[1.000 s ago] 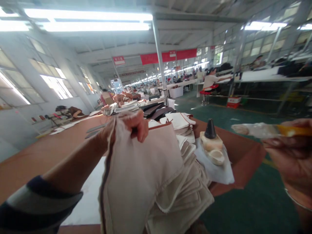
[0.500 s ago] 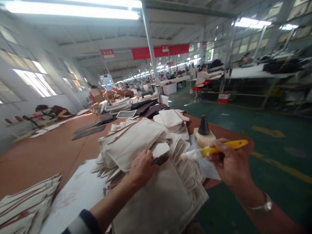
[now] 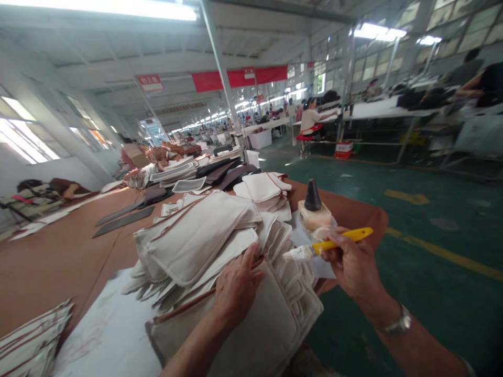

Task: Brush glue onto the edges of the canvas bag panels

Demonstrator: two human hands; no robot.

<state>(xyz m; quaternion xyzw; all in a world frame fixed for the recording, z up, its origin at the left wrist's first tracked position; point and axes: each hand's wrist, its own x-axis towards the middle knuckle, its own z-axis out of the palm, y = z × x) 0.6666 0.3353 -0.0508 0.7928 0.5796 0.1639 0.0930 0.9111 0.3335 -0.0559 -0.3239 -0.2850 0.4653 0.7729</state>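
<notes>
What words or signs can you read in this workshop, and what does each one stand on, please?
None is readable: the characters on the hanging red sign, the red banner and the red-and-white box on the floor are too small and blurred.

Across the green floor (image 3: pixel 353 209), a co-worker (image 3: pixel 312 119) sits on a red stool (image 3: pixel 303 137) at a white table (image 3: pixel 377 110).

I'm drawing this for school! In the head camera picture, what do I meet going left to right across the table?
Striped fabric pieces → pile of cream canvas pieces → left hand → black cone on a pale block → right hand holding a yellow-handled brush
</notes>
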